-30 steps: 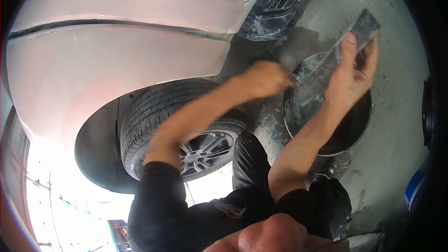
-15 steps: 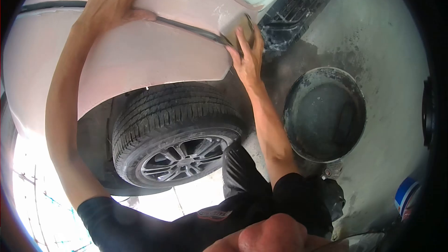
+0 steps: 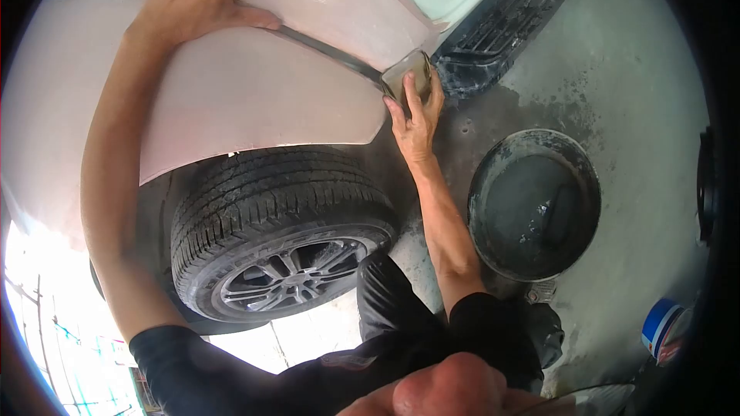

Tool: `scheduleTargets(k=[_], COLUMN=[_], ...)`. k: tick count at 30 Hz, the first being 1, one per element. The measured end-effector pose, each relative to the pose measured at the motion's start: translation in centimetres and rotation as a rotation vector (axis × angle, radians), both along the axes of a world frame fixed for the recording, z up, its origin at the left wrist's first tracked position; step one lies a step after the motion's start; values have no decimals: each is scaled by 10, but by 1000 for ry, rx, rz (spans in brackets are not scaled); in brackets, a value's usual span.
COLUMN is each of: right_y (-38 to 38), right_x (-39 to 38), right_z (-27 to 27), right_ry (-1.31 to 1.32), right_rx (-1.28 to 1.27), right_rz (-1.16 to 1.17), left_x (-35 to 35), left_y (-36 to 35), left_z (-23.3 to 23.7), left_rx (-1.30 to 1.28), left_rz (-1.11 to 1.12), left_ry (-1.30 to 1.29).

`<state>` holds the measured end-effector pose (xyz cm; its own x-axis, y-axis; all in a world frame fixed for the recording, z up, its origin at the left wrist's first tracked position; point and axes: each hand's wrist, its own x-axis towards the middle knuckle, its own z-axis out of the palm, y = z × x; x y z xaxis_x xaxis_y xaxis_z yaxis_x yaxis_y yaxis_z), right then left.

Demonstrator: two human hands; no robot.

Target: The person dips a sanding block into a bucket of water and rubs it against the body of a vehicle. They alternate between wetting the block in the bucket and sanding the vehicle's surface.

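A pale pinkish car body panel fills the upper left, crossed by a dark seam. My left hand lies spread on the panel, its thumb along the seam and its upper part cut off by the frame edge. Near the panel's right corner, my right hand grips a flat, tan-grey rectangular pad, fingers over its face and round its edges. The pad rests against the panel where the seam ends, beside the dark step.
Below the panel is a wheel with a black tyre. A round dark basin holding liquid stands on the grey floor at right. A blue and white container is at lower right. My knee is beside the wheel.
My right hand and the pad have moved down and slightly right, off the seam toward the panel's end. My left hand stays spread on the panel. The view has shifted a little.
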<state>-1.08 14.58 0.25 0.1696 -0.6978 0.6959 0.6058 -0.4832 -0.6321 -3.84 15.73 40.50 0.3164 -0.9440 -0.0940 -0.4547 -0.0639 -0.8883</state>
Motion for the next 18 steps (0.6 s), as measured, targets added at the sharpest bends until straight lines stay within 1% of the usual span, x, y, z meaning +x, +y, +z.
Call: scheduleTargets(k=[1, 2, 3, 4, 5, 8, 9, 10, 13, 15, 16, 17, 18], right_y=[1, -6, -16, -27, -32, -18, -5, 7, 1, -18, -22, -22, -20], right_x=[1, 2, -8, -18, -22, -7, 3, 10, 8, -7, -11, -18, -16], right_z=[-2, 19, 55, 91, 108, 54, 11, -19, -10, 72, 112, 124, 110], right_ry=[14, -1, 3, 5, 3, -17, 6, 27, 6, -26, -37, -39, -50], right_rx=[10, -1, -48, -138, -232, -77, -5, 71, 64, -126, -146, -154, -108], right_rz=[-19, -1, 8, -40, -80, 28, 32, 38, 45, -26, -51, -122, -44], left_x=[4, 13, 22, 21, 14, 13, 11, 11, 14, 16, 15, 11, 10], left_y=[2, 5, 6, 5, 4, 3, 3, 4, 6, 7, 7, 6, 3], left_z=[3, 6, 5, 3, 4, 1, 4, 5, 3, -3, -6, -4, 0], left_rx=[22, 44, 73, 81, 86, 86, 74, 70, 61, 75, 75, 75, 66], left_rz=[-36, -70, -101, -101, -95, -47, -27, -30, -57, -97, -83, -70, -73], left_ry=[-36, -63, -81, -76, -74, -44, -43, -70, -152, -186, -129, -82, -49])
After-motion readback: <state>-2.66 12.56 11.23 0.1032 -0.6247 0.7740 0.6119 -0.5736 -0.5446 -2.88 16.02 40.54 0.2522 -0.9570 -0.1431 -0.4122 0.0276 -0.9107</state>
